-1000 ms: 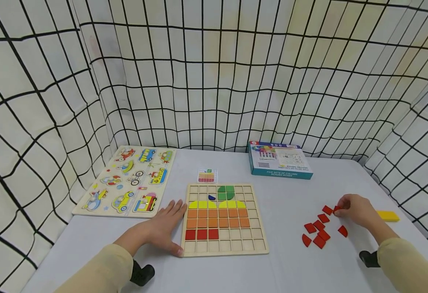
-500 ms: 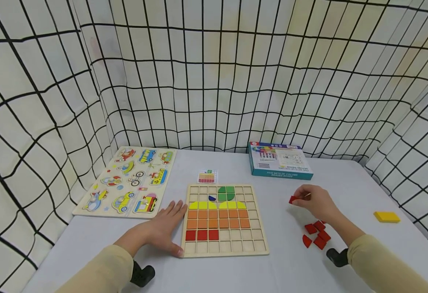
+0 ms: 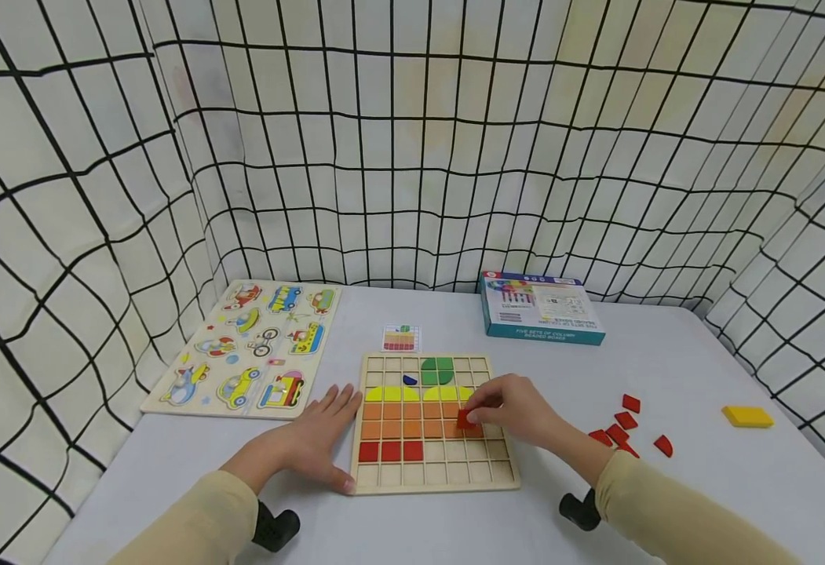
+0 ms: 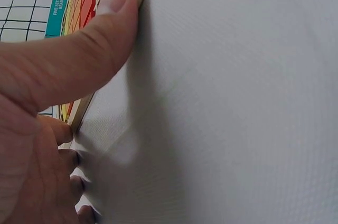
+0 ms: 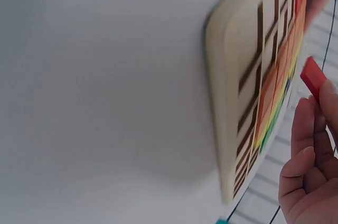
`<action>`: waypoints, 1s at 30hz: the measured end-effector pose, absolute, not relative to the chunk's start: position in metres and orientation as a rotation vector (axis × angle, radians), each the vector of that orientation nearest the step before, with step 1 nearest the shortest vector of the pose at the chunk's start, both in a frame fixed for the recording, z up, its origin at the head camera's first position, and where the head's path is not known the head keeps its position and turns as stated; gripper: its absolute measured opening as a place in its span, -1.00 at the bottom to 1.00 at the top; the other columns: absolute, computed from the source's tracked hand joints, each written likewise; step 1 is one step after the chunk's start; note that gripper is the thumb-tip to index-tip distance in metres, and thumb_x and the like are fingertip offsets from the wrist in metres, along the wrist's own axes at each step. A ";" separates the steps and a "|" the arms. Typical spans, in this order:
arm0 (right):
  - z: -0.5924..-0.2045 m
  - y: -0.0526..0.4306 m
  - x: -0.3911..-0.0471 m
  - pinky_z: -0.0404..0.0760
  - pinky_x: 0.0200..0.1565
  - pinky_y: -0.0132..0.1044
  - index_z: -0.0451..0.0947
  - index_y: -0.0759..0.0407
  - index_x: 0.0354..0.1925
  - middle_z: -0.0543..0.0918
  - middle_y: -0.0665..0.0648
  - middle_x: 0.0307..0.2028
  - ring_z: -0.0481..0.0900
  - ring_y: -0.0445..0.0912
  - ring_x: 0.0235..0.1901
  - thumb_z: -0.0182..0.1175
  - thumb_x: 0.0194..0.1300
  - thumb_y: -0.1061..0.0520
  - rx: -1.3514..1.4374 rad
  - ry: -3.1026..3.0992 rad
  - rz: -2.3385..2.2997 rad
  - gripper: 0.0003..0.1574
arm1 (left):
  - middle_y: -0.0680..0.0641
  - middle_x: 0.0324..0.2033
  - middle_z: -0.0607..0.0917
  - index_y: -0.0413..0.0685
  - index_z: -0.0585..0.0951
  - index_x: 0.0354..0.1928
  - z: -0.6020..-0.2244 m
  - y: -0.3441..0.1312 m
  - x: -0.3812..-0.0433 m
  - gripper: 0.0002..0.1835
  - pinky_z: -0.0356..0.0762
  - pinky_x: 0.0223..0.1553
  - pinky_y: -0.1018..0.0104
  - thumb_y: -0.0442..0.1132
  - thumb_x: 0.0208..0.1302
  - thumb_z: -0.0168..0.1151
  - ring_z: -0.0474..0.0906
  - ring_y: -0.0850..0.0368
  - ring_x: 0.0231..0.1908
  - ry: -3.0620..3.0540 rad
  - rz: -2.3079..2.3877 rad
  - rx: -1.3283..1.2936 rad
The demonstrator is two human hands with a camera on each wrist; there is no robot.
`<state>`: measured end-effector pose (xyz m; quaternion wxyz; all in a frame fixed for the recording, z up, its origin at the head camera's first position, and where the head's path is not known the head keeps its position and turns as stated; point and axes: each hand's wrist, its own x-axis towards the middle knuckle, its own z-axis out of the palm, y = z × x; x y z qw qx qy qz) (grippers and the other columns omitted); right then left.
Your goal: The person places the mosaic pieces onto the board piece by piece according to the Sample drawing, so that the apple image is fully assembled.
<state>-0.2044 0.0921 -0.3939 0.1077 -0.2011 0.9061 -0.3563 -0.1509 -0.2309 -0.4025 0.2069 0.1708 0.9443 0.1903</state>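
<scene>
A wooden grid board (image 3: 447,475) lies in the middle of the table, with green, yellow, orange and red tiles and a small blue one set in its cells. Three red tiles (image 3: 390,451) fill the left of one lower row. My left hand (image 3: 316,439) lies with fingers spread along the board's left edge, thumb at the near corner; the left wrist view shows the thumb (image 4: 113,18) on the rim. Over the board's right side, my right hand (image 3: 518,408) pinches a red square tile (image 5: 313,76) between thumb and fingers, held above the orange rows.
Several loose red pieces (image 3: 626,421) lie right of the board, with a yellow block (image 3: 747,417) farther right. A small pattern card (image 3: 401,339) sits behind the board. A vehicle puzzle (image 3: 248,345) is at left, a teal-sided box (image 3: 541,308) at back right. Black netting surrounds the table.
My right hand has picked up a red tile from the loose pieces and carried it left to above the board. My left hand has stayed at the board's left edge.
</scene>
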 end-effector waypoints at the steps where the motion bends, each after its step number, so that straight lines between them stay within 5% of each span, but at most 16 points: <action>1: -0.395 0.086 -0.202 0.61 -0.26 -0.48 0.81 0.09 -0.23 0.78 -0.03 -0.29 0.56 -0.17 -0.30 0.42 0.28 0.19 -0.613 2.649 -1.041 -0.92 | -0.32 0.62 -0.06 -0.25 0.03 0.60 -0.403 -0.231 -0.151 0.34 -0.17 0.56 -0.37 0.12 -0.08 0.64 -0.26 -0.38 0.61 2.630 0.531 0.475; 30: -0.409 0.042 -0.176 0.54 -0.35 -0.47 0.80 0.15 -0.30 0.73 -0.10 -0.41 0.49 -0.21 -0.37 0.45 0.26 0.17 -0.791 2.717 -0.806 -0.94 | -0.31 0.62 -0.05 -0.24 0.04 0.60 -0.403 -0.231 -0.151 0.35 -0.20 0.56 -0.38 0.12 -0.11 0.64 -0.27 -0.37 0.61 2.630 0.536 0.467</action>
